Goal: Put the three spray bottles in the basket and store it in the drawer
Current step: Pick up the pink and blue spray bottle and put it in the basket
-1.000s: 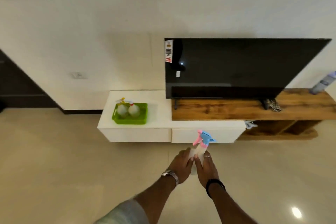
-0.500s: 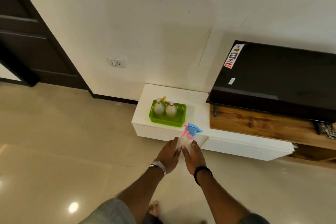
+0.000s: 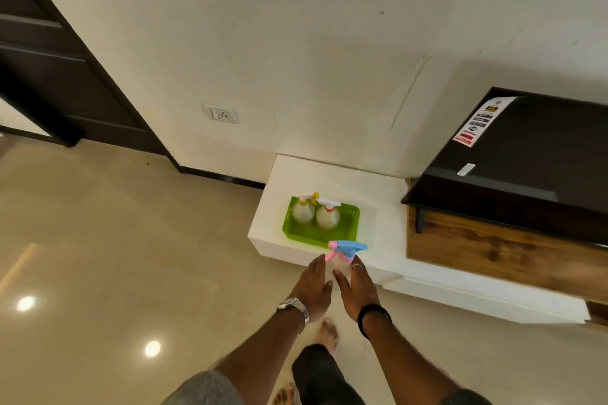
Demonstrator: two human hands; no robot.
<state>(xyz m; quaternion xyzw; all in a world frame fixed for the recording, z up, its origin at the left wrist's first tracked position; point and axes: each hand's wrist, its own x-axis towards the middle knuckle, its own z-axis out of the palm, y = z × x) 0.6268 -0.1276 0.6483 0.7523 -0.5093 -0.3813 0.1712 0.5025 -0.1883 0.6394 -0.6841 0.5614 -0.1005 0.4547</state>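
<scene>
Spray bottle upright, blue nozzle pointing right.

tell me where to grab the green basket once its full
Take the green basket by its two short end walls, one hand each, from above. The bottles stand toward its back left, so a one-sided grip could tip it.
</scene>
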